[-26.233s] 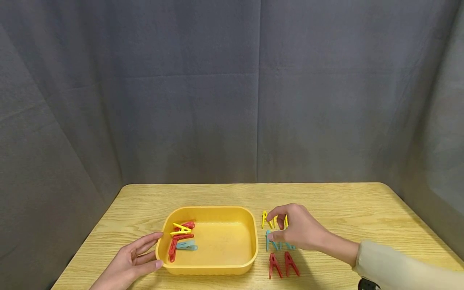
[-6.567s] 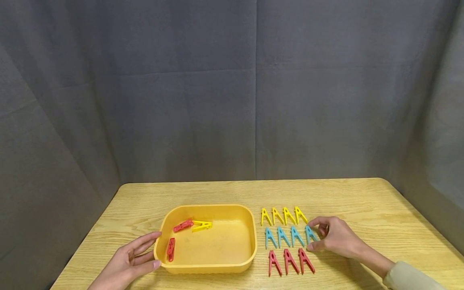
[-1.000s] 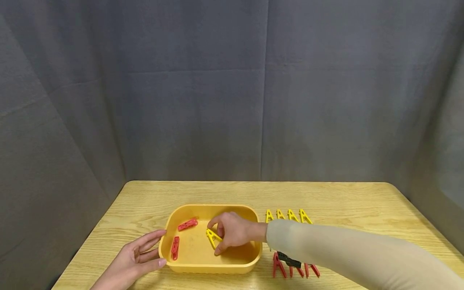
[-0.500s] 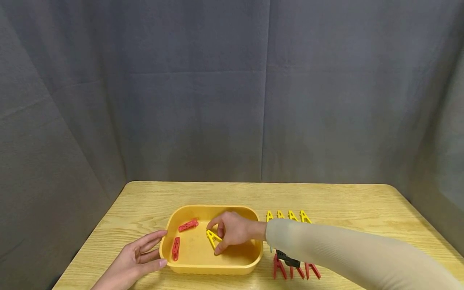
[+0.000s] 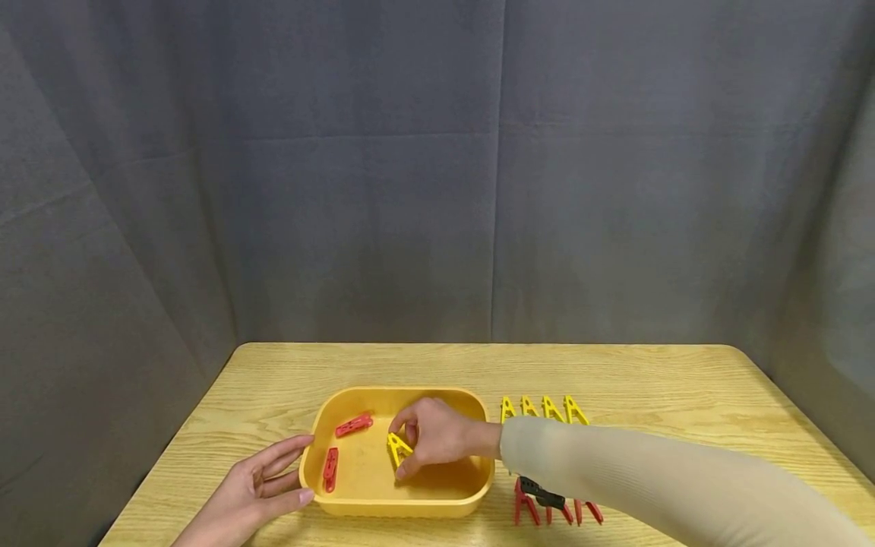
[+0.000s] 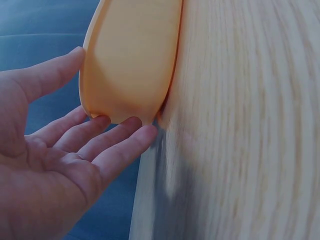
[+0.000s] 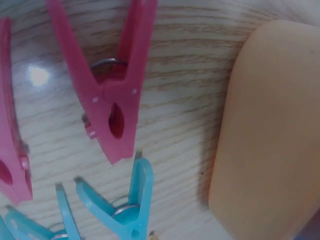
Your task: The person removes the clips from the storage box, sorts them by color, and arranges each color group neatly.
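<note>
My right hand [image 5: 440,433] is inside a yellow-orange plastic tub [image 5: 410,507]. Its thumb and index finger pinch the legs of a yellow clothespin [image 5: 397,450] near the tub's middle. Two red clothespins [image 5: 354,425] lie in the tub's left part, apart from each other. At the tub's left end rests my left hand [image 5: 249,486], thumb and fingers spread and fingertips touching the outer wall. The left wrist view shows those fingers [image 6: 115,145] loosely extended against the tub's end. The right hand itself is outside the right wrist view.
Right of the tub, a row of yellow clothespins [image 5: 551,408] stands behind red clothespins [image 5: 525,503], partly under the right sleeve [image 5: 636,456]. Blue clothespins [image 7: 120,207] show between the rows in the right wrist view. A grey curtain [image 5: 369,190] hangs behind the wooden table [image 5: 273,372].
Since 6.6 seconds ago, my right hand has moved from the blue row into the tub and taken hold of the yellow clothespin. In the last half second its legs have come closer together.
</note>
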A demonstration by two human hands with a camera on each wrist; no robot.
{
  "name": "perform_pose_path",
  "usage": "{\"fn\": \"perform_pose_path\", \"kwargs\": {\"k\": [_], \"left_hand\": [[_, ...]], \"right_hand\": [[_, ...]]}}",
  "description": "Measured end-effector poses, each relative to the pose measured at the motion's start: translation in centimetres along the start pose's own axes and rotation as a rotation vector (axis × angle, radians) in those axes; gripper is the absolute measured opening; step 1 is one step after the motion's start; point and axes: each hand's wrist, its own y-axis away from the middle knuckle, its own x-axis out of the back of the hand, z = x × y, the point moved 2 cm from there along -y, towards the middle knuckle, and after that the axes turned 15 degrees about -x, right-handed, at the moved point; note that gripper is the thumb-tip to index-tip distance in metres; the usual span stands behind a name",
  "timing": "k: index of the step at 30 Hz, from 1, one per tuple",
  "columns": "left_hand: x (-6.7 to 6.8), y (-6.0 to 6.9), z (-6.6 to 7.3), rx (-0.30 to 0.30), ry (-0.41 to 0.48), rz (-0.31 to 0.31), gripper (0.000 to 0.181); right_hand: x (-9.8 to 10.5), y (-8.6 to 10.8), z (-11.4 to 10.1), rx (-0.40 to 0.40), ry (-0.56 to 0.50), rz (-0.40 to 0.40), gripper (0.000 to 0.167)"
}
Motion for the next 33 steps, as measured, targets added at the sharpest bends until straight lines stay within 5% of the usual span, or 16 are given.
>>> {"fn": "perform_pose_path", "kwargs": {"k": [9,19,33], "left_hand": [[-0.1,0.0,0.1,0.041,0.039,0.017,0.086],[-0.1,-0.2,0.0,-0.017,0.076,-0.023,0.085],[0.1,-0.4,-0.2,0.011,0.045,0.002,0.085]], "right_hand": [[1.4,1.6,-0.9,-0.004,-0.069,0.061,0.045],[3.4,4.3,-1.1,0.059,-0.072,0.137,0.047],[5.8,8.2,0.1,-0.011,-0.175,0.221,0.051]]}}
